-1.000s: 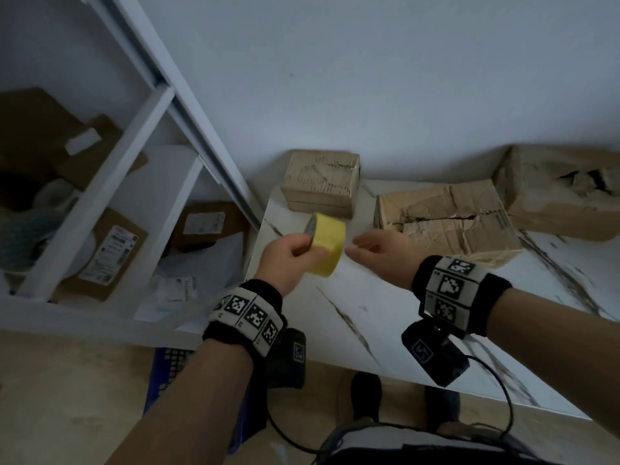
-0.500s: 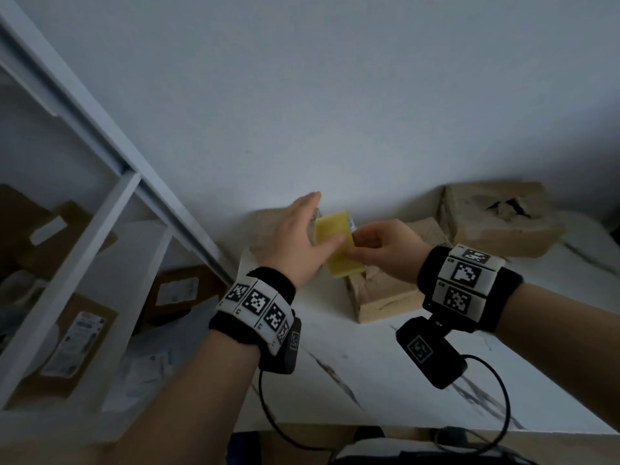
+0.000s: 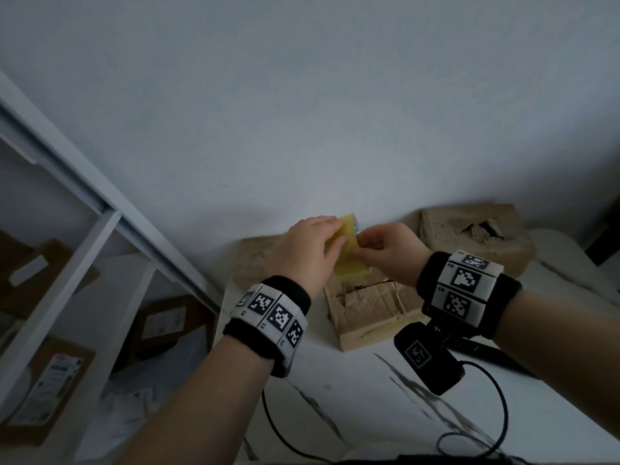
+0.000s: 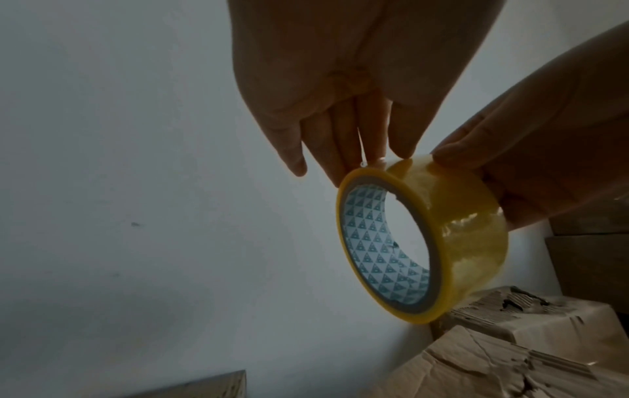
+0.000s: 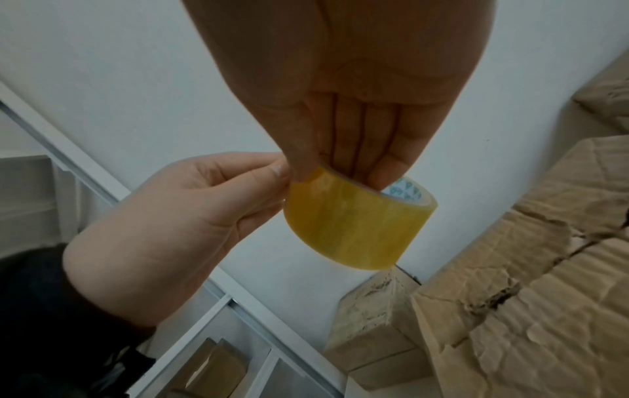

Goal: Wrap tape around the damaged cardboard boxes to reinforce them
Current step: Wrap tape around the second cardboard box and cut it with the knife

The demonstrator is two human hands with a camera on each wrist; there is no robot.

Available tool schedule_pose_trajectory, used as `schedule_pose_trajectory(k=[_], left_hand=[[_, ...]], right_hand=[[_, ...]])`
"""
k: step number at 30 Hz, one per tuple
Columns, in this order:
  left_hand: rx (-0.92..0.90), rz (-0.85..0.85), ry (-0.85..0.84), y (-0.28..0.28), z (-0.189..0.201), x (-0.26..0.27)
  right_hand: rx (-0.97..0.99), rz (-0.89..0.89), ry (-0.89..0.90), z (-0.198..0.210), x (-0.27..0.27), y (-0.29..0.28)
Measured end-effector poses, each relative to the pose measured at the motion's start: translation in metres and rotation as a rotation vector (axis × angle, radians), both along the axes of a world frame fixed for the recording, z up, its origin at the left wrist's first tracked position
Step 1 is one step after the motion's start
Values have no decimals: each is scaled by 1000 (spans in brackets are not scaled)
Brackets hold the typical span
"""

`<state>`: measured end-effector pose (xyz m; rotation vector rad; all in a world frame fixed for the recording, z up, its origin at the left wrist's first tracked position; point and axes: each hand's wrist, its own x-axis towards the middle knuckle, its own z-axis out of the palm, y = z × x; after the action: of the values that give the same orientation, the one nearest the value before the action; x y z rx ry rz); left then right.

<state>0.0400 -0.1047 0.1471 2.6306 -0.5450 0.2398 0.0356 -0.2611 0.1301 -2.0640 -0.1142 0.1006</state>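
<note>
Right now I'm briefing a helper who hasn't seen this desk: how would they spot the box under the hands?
Start at the white marbled table against the wall. Three cardboard boxes sit along it; take the middle box, nearest the front edge, below the tape roll held by both hands. A long dark crack runs across its top, whereas the right box has a torn hole.
</note>
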Motion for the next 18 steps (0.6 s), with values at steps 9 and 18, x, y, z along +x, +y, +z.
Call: schedule_pose_trajectory(k=[9,18], left_hand=[[-165,15,-166,-23,-4,7],[34,95,-45,-42,-12,8]], right_hand=[[-28,20,-20,2,7,-22],[-99,2,14,-3,7,-39]])
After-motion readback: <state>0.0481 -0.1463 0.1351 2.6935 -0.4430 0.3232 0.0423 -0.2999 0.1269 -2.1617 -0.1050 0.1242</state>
